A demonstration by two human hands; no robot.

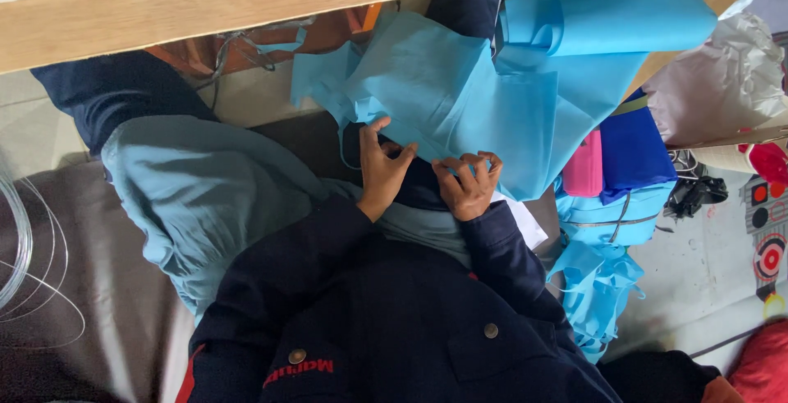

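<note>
From the head camera, both hands pinch the near edge of a light blue non-woven fabric sheet (pixel 460 99) draped below the wooden table edge (pixel 246 1), left hand (pixel 383 169) with thumb raised, right hand (pixel 469 183) with fingers curled tight, a pink pouch (pixel 584 165) just beside the sheet.

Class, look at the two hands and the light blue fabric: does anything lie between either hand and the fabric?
Nothing visible does. The left hand and the right hand both pinch the lower edge of the light blue fabric directly, side by side.
</note>
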